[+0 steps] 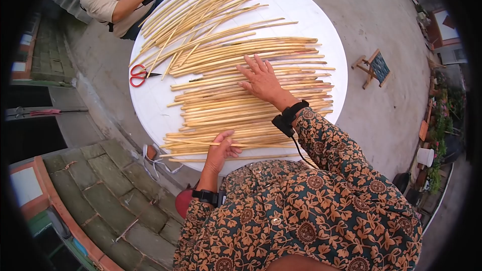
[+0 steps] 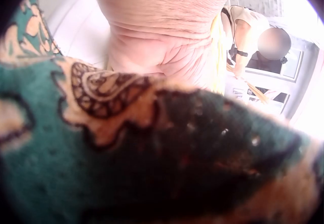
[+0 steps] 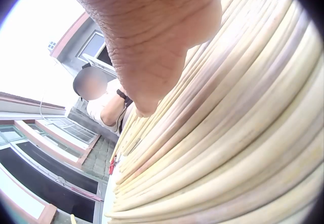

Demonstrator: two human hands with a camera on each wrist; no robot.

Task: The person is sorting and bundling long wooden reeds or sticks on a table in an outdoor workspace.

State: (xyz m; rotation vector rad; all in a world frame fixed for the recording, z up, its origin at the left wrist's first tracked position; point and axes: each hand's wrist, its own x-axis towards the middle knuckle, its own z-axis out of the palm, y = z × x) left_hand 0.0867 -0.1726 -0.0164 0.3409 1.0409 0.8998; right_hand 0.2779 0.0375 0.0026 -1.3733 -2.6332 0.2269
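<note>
Long pale peeled sticks (image 1: 251, 105) lie side by side in rows across a round white table (image 1: 316, 20). My right hand (image 1: 263, 81) rests on the middle rows with its fingers spread and straight. In the right wrist view the heel of that hand (image 3: 157, 37) is close over the sticks. Near the table's front edge, my left hand (image 1: 217, 154) holds a thin stick (image 1: 196, 142) between its curled fingers and thumb, over the nearest row. A patterned sleeve (image 2: 101, 118) covers most of the left wrist view, hiding the left fingers.
Red-handled scissors (image 1: 147, 75) lie at the table's left edge. A looser, crossing pile of sticks (image 1: 201, 10) spreads over the far side, where another person (image 1: 118, 0) sits. A folding stool (image 1: 374, 69) stands on the ground to the right, beyond it potted plants (image 1: 442, 105).
</note>
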